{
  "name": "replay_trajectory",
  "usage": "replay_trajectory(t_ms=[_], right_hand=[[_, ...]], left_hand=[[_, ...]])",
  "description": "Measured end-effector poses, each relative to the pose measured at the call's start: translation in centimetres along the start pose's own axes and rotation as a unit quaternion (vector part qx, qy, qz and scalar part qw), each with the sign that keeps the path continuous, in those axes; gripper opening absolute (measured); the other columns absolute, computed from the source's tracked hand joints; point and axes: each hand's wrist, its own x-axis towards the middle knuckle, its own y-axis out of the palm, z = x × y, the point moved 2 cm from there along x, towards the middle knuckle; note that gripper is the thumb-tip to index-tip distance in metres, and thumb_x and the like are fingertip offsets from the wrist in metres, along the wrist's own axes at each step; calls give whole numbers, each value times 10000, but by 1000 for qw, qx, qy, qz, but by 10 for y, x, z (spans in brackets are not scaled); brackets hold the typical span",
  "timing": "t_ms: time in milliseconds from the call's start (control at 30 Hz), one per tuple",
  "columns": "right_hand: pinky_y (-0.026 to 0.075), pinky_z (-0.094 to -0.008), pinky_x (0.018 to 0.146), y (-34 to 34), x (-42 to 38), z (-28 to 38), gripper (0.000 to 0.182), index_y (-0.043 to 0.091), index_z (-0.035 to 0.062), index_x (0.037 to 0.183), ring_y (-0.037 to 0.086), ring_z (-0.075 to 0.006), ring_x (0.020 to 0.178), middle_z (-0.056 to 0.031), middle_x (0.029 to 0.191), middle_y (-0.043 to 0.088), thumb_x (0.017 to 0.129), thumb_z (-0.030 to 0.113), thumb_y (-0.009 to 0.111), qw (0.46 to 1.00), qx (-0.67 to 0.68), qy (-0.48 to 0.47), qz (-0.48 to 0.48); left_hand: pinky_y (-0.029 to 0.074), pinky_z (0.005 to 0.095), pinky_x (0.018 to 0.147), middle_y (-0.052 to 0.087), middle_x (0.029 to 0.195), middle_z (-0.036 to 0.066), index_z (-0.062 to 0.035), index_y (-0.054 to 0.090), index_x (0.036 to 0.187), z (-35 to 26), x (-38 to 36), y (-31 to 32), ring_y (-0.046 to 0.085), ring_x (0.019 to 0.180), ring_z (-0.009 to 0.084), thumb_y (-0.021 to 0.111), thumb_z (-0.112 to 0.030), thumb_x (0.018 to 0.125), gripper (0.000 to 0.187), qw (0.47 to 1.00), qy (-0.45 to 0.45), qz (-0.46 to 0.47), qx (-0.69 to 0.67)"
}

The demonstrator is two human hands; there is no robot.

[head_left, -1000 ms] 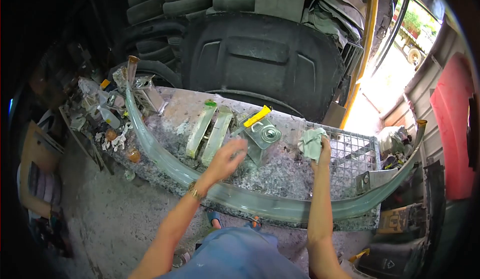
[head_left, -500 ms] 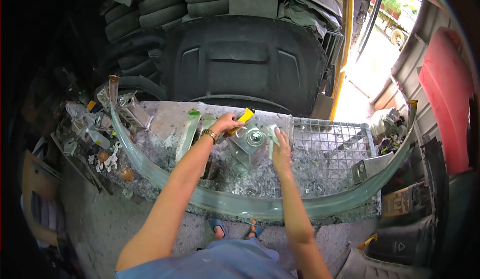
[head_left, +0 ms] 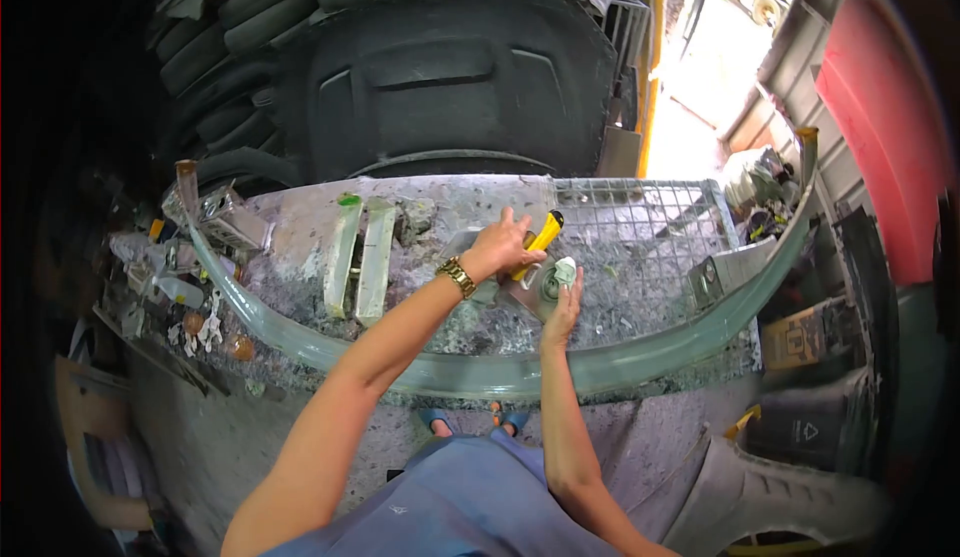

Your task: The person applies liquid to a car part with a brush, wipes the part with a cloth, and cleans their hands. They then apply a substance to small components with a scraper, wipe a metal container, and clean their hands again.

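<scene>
My left hand, a gold watch on its wrist, grips a yellow utility knife between thumb and fingers, some other fingers stretched out. Just below it is a square metal can with a loop handle, tilted toward my right hand. My right hand holds a crumpled pale cloth against the top of the can, covering its mouth. Nearer to me, a long curved greenish translucent strip, like a bumper lip, lies across the front of the worktable.
Two pale narrow bars lie left of my hands on the stained worktable. A wire grid covers its right part. Clutter fills the left end. Behind stands a black car hood; a red panel leans at right.
The can has tipped to the right, and the cloth now lies over its mouth. My left hand with the knife has moved right, toward my right hand. The view has shifted.
</scene>
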Motion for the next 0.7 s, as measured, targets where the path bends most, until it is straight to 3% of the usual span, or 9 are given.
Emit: replay_trajectory(t_ms=[33,167,233,333,367,500,600,700], right_hand=[[249,-337,1087,-11,2,-7,484,356,-34,1383,292,-247,1356,-130,1489,287,937,155,367,1000,4,27,6],[295,-341,1060,-34,-1,-16,501,347,-14,1395,346,-239,1316,-124,1448,343,944,206,360,995,60,55,-49],[353,-344,1012,-45,-6,-30,477,405,6,1354,435,-226,1231,-108,1356,432,946,250,366,955,217,196,-59],[391,-344,965,-54,-5,-43,436,457,33,1300,496,-213,1146,-93,1254,504,942,270,379,937,262,216,-85],[399,-337,948,-55,-4,-48,400,505,44,1240,516,-210,1104,-83,1208,536,942,280,382,936,268,204,-106],[398,-340,960,-56,5,-45,451,517,26,1238,525,-213,1117,-90,1231,539,915,329,431,937,213,226,-159],[413,-338,937,-58,19,-47,448,537,30,1214,544,-211,1084,-86,1198,554,904,342,447,929,226,243,-165],[412,-328,929,-65,35,-53,416,552,18,1187,528,-206,1078,-96,1188,555,927,308,408,924,210,266,-177]], left_hand=[[507,467,801,431,1177,229,-70,512,1165,-11,2,4,612,906,415,677,-565,715,689,1000,11,16,1],[511,457,778,474,1127,214,-57,554,1081,-38,12,32,618,882,397,688,-546,710,628,998,56,26,30],[515,445,765,526,1055,193,-46,590,982,-54,19,51,623,873,371,708,-511,702,555,997,67,3,48],[516,433,757,561,973,168,-44,602,909,-72,31,73,627,858,347,728,-482,689,506,993,96,2,75],[517,416,762,582,972,168,-52,629,909,-75,36,79,629,856,331,735,-484,687,497,991,98,6,86],[515,391,780,610,1022,185,-49,664,938,-85,63,88,629,894,311,721,-515,700,526,985,98,51,133],[534,386,723,623,932,183,-41,685,860,-90,72,91,650,846,300,778,-485,636,505,986,97,5,134],[531,389,746,630,942,191,-33,682,877,-95,84,92,649,864,305,775,-492,637,526,984,94,24,147]])
